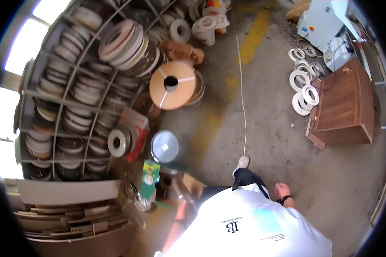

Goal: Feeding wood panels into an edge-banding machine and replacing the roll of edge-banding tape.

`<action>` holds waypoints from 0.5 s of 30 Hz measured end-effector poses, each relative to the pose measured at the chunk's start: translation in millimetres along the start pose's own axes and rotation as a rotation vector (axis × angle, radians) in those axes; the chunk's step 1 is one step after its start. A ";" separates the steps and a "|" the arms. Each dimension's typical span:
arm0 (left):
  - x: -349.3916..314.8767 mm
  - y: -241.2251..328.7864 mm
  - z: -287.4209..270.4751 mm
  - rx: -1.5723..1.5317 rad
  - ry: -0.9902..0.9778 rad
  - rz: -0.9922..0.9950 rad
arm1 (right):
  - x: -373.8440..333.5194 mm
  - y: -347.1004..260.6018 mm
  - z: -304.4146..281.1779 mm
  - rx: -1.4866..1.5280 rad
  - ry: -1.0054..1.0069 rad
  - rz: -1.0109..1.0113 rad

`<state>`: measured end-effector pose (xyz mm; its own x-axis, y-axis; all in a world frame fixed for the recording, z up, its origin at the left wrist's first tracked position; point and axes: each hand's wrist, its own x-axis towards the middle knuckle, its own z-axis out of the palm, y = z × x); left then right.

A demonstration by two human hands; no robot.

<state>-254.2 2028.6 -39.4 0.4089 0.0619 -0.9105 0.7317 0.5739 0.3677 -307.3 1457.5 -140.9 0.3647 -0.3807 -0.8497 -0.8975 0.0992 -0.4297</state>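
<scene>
My left hand [182,211], blurred, hangs at my left side against a brown roll of edge banding [183,191] seen nearly edge-on. It appears to grip the roll, though the fingers are mostly hidden. At my right side my right hand [281,189] is loosely curled above the floor, with nothing seen in it; a dark band circles that wrist. Just beyond the left hand are a green printed carton [149,179] and an opened cardboard box [194,185]. My shoe [243,162] steps beside a pale cord [242,94] running along the floor.
A rack [77,66] full of banding rolls lines the left. Nearby stand a big tan roll [182,81], a round metal lid [164,146] and a red-and-white box [136,124]. Board offcuts [73,220] stack lower left. White rolls [299,80], a brown cabinet [345,103] and a machine [324,25] occupy the right.
</scene>
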 end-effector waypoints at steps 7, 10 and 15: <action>57.5 24.0 90.4 0.317 -0.216 0.000 | 98.8 -256.9 -12.7 0.133 -0.083 -0.459; 23.3 83.9 242.9 0.376 -0.268 0.005 | 100.2 -353.3 -25.4 0.105 -0.111 -0.579; 113.6 160.0 335.5 0.475 -0.394 -0.052 | 103.2 -502.6 -19.6 0.016 -0.262 -0.687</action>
<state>92.3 1853.5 -20.4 0.4703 -0.3146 -0.8245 0.8820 0.1364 0.4510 176.6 1350.4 -6.7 0.8926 -0.1294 -0.4318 -0.4425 -0.0687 -0.8941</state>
